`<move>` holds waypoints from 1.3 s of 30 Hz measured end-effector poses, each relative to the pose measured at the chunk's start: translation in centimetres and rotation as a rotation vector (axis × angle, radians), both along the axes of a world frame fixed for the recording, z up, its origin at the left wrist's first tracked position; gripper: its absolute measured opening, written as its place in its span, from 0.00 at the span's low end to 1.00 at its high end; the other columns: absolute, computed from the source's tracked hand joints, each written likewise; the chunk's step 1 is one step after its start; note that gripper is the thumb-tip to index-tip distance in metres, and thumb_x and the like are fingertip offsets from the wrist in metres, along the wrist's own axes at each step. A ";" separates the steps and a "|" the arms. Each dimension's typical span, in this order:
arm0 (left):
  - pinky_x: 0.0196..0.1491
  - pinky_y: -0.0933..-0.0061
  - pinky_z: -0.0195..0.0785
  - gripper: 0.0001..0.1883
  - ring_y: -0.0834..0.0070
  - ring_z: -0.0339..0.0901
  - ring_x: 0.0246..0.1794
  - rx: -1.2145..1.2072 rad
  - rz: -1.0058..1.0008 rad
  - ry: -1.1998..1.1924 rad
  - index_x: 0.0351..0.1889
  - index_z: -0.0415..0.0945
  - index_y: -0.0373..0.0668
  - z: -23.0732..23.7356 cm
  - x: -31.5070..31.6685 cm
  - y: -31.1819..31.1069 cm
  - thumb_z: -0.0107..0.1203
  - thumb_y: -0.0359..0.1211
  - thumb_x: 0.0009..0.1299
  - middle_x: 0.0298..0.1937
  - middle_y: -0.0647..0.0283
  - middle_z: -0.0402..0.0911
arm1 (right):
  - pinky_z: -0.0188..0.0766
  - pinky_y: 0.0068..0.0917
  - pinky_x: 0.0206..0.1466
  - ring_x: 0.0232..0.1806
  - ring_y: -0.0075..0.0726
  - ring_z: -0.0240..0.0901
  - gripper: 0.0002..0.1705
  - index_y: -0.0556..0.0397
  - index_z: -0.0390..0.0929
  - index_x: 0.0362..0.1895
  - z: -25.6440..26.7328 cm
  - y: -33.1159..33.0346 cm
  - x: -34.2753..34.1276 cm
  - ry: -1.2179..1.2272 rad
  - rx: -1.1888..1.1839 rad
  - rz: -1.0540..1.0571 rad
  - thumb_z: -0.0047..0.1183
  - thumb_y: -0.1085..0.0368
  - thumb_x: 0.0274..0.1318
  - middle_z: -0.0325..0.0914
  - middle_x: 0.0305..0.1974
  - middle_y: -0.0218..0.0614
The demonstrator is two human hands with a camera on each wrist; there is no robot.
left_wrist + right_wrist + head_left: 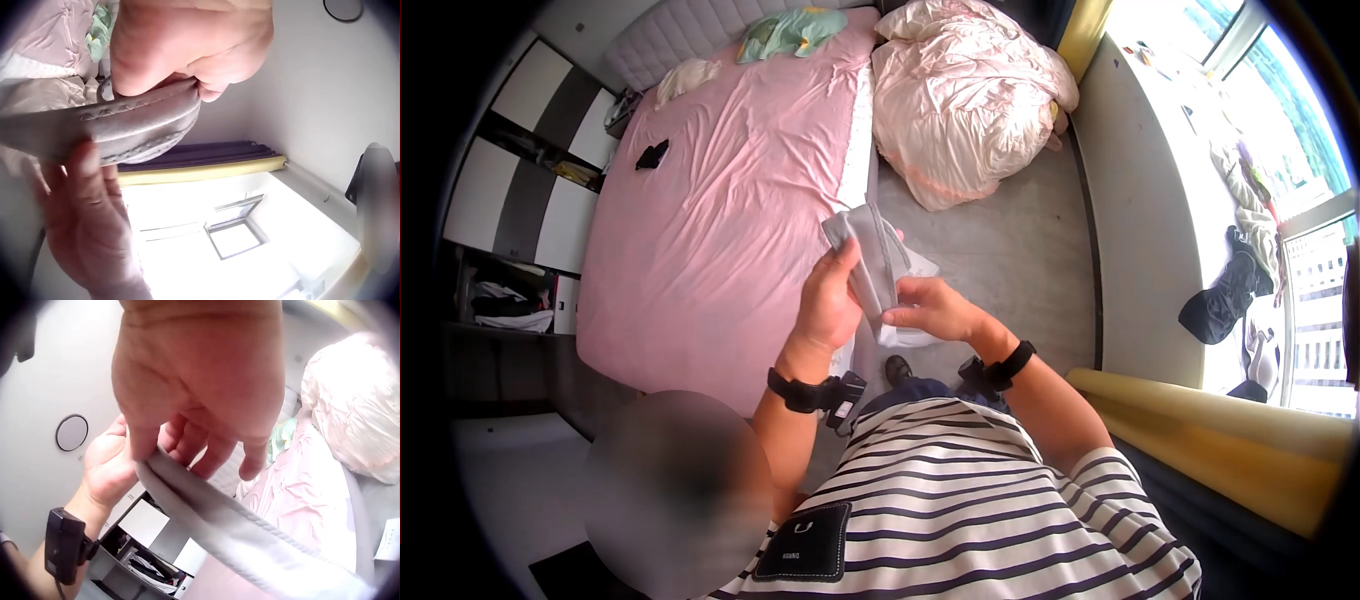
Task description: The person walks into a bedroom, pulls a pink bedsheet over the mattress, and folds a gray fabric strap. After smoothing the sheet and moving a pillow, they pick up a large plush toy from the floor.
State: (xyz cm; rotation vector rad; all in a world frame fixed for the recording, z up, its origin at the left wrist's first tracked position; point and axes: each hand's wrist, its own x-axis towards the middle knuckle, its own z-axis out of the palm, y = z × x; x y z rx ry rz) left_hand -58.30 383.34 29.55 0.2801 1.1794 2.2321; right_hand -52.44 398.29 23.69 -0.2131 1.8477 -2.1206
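Observation:
Both hands hold a light grey cloth garment (870, 262) with stitched edges, up in front of the body. My left hand (830, 300) grips its left side, thumb on the near face. From the right, my right hand (940, 310) pinches the other edge between thumb and fingers. In the left wrist view, zigzag stitching runs along the folded grey band (144, 122), with the left hand (194, 47) above and the right hand (94, 219) below. The right wrist view shows the band (219, 525) hanging from the fingers; its exact kind I cannot tell.
A bed with a pink sheet (720, 220) stands at left, bearing a green pillow (790, 35) and a small black cloth (653, 155). A bundled pale pink quilt (970, 95) lies beyond on the right. Along the window runs a white sill (1165, 150) with clothes (1230, 290) on it.

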 end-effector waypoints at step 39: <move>0.51 0.67 0.67 0.25 0.68 0.71 0.50 -0.084 -0.598 -0.520 0.59 0.56 0.38 -2.0 7.8 -1.9 0.40 0.44 0.71 0.50 0.52 0.71 | 0.65 0.32 0.48 0.46 0.39 0.66 0.25 0.56 0.65 0.49 -2.6 2.5 -2.8 0.429 0.443 -0.958 0.56 0.69 0.43 0.67 0.46 0.40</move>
